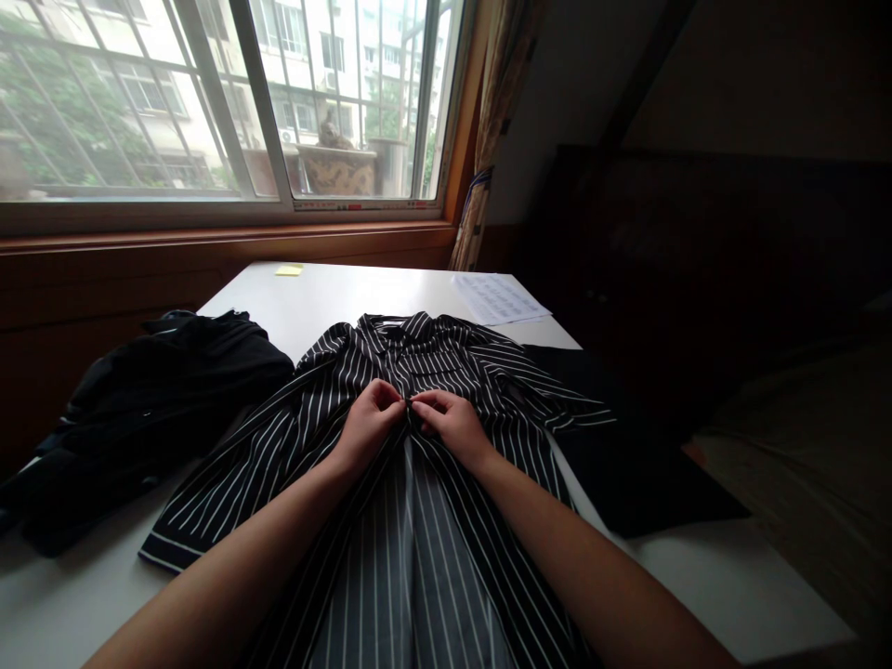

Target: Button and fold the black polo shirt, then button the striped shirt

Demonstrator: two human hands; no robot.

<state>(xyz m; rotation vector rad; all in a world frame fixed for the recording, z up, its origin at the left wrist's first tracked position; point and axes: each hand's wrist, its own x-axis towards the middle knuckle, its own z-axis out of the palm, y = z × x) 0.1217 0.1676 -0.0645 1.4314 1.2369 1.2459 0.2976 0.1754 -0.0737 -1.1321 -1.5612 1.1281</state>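
The striped shirt (418,492) lies on the bench (348,283), long axis twelve to six; my left fingers (380,391) and right fingers (433,400), equally near, pinch its front edges, tips almost together.

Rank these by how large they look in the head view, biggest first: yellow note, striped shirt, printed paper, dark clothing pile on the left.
1. Striped shirt
2. Dark clothing pile
3. Printed paper
4. Yellow note

The paper and note lie farther off, which shrinks them here.
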